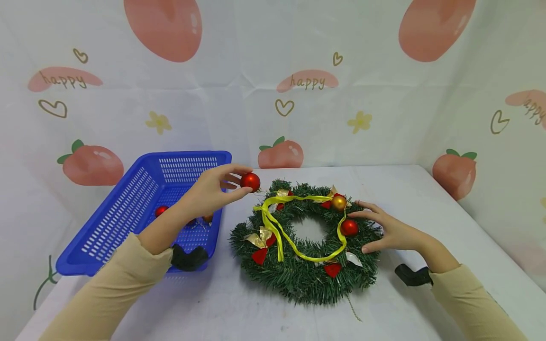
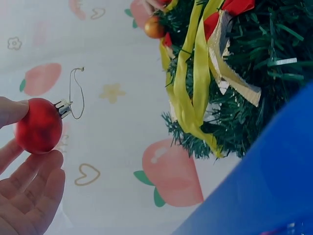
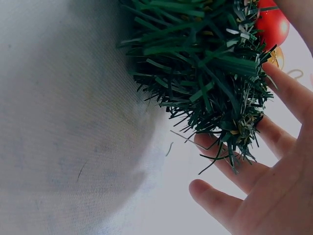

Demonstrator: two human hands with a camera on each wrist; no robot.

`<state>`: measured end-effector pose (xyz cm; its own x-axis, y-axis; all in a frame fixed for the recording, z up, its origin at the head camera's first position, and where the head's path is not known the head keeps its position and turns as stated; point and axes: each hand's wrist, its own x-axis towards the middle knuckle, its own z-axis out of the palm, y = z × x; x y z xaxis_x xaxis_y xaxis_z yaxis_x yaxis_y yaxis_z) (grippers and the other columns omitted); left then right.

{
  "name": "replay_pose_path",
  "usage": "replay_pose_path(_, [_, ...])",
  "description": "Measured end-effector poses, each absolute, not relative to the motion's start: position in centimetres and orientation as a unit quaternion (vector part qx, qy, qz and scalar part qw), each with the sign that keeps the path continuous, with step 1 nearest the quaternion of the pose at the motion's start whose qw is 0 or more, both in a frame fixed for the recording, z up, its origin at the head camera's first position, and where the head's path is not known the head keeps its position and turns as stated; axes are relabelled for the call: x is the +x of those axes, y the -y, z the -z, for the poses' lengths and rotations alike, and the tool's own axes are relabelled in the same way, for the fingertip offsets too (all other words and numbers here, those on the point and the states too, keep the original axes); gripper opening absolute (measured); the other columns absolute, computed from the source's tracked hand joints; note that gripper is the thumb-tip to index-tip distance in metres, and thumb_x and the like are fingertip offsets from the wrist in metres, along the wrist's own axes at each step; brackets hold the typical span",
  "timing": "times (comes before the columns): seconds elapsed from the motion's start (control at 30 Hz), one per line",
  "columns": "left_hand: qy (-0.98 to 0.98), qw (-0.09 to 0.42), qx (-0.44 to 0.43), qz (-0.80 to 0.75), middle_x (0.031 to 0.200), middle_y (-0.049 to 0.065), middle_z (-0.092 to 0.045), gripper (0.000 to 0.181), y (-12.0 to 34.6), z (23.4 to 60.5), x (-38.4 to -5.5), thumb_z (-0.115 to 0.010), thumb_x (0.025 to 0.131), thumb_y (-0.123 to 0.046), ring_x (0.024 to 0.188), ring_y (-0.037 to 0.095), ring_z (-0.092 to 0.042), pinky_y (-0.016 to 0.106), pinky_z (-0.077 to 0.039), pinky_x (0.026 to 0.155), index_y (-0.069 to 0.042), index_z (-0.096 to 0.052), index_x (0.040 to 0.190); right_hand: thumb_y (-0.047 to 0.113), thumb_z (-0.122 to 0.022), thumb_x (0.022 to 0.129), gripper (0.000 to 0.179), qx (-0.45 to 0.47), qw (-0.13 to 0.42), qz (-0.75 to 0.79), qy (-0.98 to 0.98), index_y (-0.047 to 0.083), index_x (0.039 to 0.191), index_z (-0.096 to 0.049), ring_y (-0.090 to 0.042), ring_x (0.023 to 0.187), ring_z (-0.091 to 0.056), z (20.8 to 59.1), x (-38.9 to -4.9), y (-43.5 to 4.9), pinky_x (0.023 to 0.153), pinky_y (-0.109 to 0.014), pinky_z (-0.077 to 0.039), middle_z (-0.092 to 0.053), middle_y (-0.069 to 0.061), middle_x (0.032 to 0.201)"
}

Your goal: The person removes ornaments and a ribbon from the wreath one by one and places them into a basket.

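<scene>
Between its thumb and fingers my left hand (image 1: 214,188) pinches a shiny red Christmas ball (image 1: 250,182), just off the wreath's upper left. In the left wrist view a thin wire loop hangs from the silver cap of that red ball (image 2: 41,126). A green wreath (image 1: 298,279) lies on the table, with red and gold bows and a loose yellow ribbon (image 1: 308,258) across it. At the wreath's right side, my right hand (image 1: 394,230) spreads its fingers against the greenery (image 3: 205,73). Near those fingers sit another red ball (image 1: 349,228) and a gold ball (image 1: 339,203).
A blue plastic basket (image 1: 70,255) stands to the left; a red ball (image 1: 161,210) and a few other ornaments lie inside, partly behind my left forearm. The white table (image 1: 401,182) meets a printed cloth backdrop (image 1: 239,113) behind the wreath.
</scene>
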<state>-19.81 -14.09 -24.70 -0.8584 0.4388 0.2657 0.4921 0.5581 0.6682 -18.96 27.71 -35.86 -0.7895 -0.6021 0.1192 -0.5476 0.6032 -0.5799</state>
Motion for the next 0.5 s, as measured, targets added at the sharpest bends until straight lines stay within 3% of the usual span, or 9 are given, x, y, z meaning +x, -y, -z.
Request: replay_pose_path(0.5, [0.897, 0.041, -0.226, 0.379, 0.124, 0.015, -0.06, 0.044, 16.5, 24.3, -19.3, -0.065, 0.088, -0.018, 0.103, 0.031, -0.064, 0.044, -0.055, 0.086, -0.007, -0.054, 0.129, 0.025, -0.08, 0.071, 0.072, -0.321, 0.045, 0.31, -0.894, 0.009, 0.133, -0.047, -0.052, 0.131, -0.023, 36.1, -19.1, -27.8, 0.09, -0.074, -0.03, -0.02, -0.028, 0.148])
